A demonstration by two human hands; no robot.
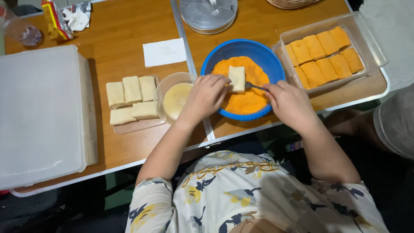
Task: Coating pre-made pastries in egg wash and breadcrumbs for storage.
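From the head camera, the left hand [207, 96] pinched a pale rectangular roll [236, 78] with curled fingers over the blue bowl [263, 52] of orange crumbs [246, 102]. The right hand [290, 103] gripped a metal utensil [253, 86] touching the roll. Left of the bowl sat smooth uncoated rolls [131, 97]; right of it, a clear tub [368, 45] of rough crumbed ones

Pale rectangular roll [236, 78] lies flat on orange crumbs [246, 101] in blue bowl [215, 54].

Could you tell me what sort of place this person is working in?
Probably a home or small-scale food-preparation spot: a wooden folding table holds a round blue plastic bowl of orange crumbs, a clear plastic tub of crumbed rolls and pale uncoated pastry rolls.
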